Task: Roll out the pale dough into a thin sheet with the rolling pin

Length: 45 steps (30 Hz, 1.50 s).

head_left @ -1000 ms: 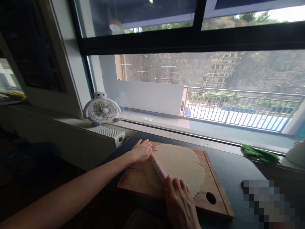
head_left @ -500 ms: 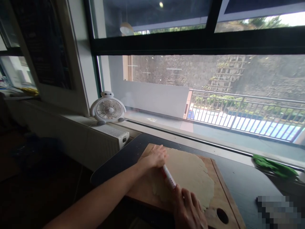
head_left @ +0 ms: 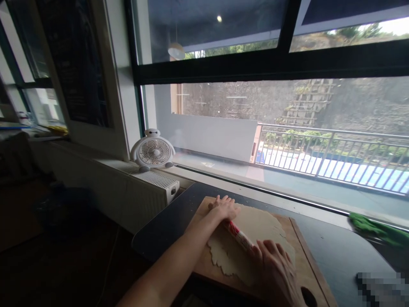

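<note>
A rolling pin (head_left: 240,236) with a white and red printed wrap lies slantwise across a thin, broad sheet of pale dough (head_left: 225,256). My left hand (head_left: 224,208) holds it near its far end, palm down over the pin with the fingers reaching across. Around the near end, the fingers of my right hand (head_left: 276,264) are bent and closed; this hand hides part of the pin and the dough. The dough has a ragged near edge and rests on a wooden board (head_left: 207,270) with a dark hole at its near right corner.
The board stands on a dark table (head_left: 166,226) with rounded corners, against a window. A white fan (head_left: 156,152) sits by the sill above a radiator (head_left: 150,187). At the right are a green cloth (head_left: 377,228) and a blurred-out object (head_left: 381,288).
The rolling pin has turned over between my hands, showing more red, and lies nearer the dough's middle. My left fingers have stretched out further. More of the dough's near edge shows. The view has shifted slightly.
</note>
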### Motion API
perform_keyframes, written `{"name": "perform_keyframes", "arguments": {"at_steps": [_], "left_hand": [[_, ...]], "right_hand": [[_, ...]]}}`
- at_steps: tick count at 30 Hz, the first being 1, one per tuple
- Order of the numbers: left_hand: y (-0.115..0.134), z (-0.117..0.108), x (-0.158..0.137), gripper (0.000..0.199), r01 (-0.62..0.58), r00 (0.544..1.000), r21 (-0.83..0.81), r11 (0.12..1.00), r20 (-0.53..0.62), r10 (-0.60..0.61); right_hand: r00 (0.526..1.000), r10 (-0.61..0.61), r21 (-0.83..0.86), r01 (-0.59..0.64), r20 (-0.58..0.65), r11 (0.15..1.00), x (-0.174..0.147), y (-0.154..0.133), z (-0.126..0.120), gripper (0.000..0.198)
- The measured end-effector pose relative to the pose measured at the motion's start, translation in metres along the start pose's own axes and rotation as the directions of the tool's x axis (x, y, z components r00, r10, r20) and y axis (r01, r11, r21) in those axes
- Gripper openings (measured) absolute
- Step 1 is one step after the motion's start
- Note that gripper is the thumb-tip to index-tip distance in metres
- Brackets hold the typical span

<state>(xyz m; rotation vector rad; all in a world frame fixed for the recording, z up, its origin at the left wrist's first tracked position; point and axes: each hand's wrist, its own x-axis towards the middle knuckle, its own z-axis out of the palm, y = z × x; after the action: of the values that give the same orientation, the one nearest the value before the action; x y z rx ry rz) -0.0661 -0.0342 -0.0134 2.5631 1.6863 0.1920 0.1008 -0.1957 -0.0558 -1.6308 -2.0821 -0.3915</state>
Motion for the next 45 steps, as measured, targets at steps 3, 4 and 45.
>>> {"name": "perform_keyframes", "arguments": {"at_steps": [3,4,45], "left_hand": [[-0.003,0.003,-0.005,0.051,0.001,0.999,-0.021,1.000,-0.032,-0.002],[-0.008,0.003,-0.016,0.052,0.000,0.999,-0.025,1.000,-0.048,-0.001],[-0.035,0.000,-0.015,0.058,0.089,0.996,0.021,0.996,-0.028,-0.089]], "right_hand": [[1.000,-0.027,0.013,0.027,-0.004,1.000,-0.004,-0.004,-0.002,0.024],[0.999,-0.048,0.018,0.049,-0.011,0.999,-0.008,-0.009,-0.003,0.026],[0.976,0.179,0.008,-0.181,0.125,0.983,0.036,-0.023,-0.009,0.043]]}}
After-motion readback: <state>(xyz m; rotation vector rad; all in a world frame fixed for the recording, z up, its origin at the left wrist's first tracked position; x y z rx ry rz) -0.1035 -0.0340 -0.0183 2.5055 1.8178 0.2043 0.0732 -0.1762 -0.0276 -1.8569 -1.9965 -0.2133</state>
